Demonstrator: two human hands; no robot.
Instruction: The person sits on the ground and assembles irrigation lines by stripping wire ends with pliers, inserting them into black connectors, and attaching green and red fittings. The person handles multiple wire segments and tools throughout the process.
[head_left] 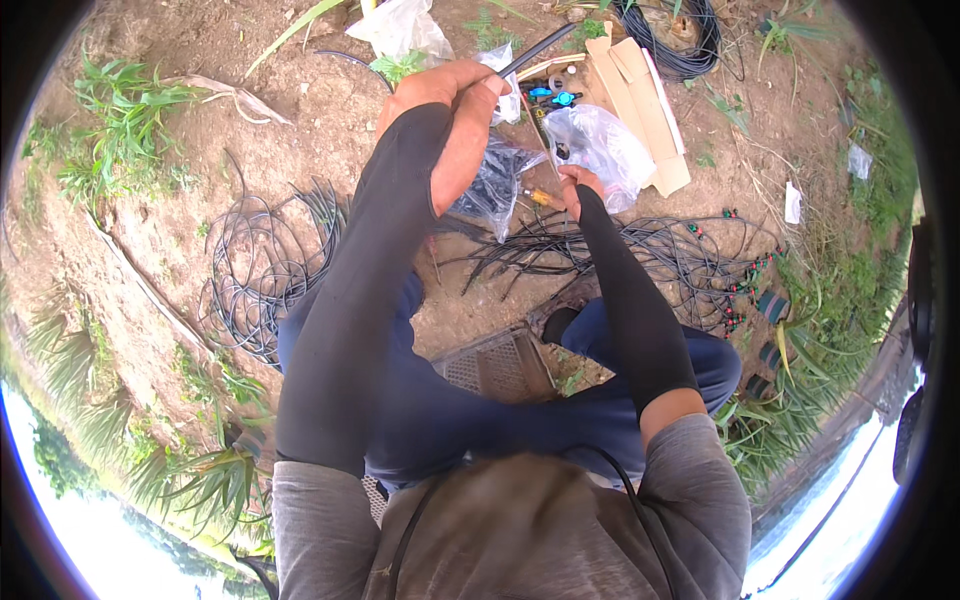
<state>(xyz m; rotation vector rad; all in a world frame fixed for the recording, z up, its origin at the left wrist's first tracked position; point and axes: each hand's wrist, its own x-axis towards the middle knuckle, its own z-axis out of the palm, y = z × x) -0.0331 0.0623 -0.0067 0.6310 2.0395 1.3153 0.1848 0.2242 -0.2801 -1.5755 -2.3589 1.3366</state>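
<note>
My left hand (452, 98) is closed around a black plastic pipe (541, 50), which sticks out toward the upper right. A thinner stretch of black tubing shows on the hand's other side. Between the fingers of my right hand (582, 188) is the near end of a long, narrow strip that looks like a saw blade (540, 127). Its far end reaches up close to the pipe by my left hand. Under that blade lie blue valve fittings (564, 99) and a clear plastic bag (612, 152). A yellow-orange handled tool (545, 200) rests on the soil beside my right hand.
Loops of thin black tubing (262, 262) lie at left, with more tubing (660, 252) bearing red and green fittings at right. Opened cardboard (640, 110) and a thick black coil (690, 62) are at the far right. A bag of black parts (492, 185) and a plastic crate (495, 365) lie nearer.
</note>
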